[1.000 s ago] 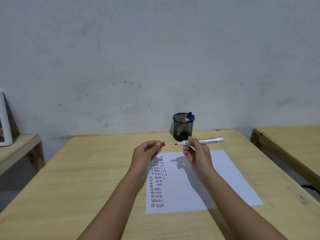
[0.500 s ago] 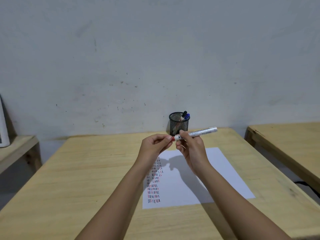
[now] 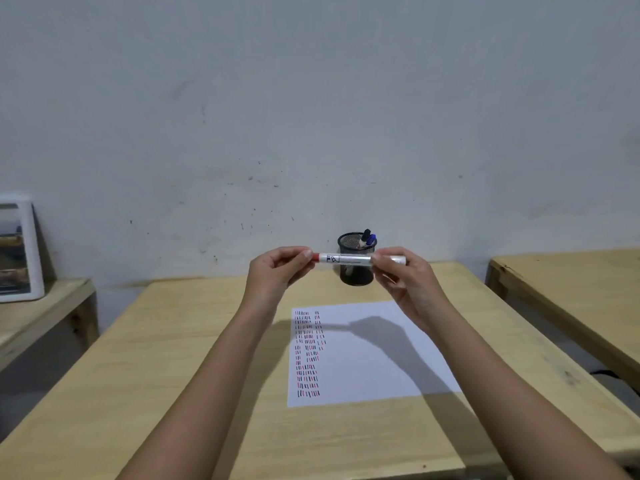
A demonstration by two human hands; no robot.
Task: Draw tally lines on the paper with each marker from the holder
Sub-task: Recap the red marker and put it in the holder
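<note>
A white marker (image 3: 349, 258) with a red cap is held level above the table, in front of the black mesh holder (image 3: 356, 271). My left hand (image 3: 277, 271) pinches the red cap end. My right hand (image 3: 405, 278) grips the barrel's other end. The cap sits on the marker's tip. A black-capped and a blue-capped marker (image 3: 367, 239) stand in the holder. The white paper (image 3: 374, 362) lies on the wooden table (image 3: 173, 375) below my hands, with columns of red, black and blue tally lines along its left side.
A second wooden table (image 3: 571, 292) stands to the right, across a narrow gap. On the left, a low wooden bench (image 3: 41, 317) carries a white-framed picture (image 3: 17, 251) leaning on the grey wall.
My left hand brought the red cap to the marker's tip and pushed it on. Both hands rose and the marker turned level in front of the holder.
</note>
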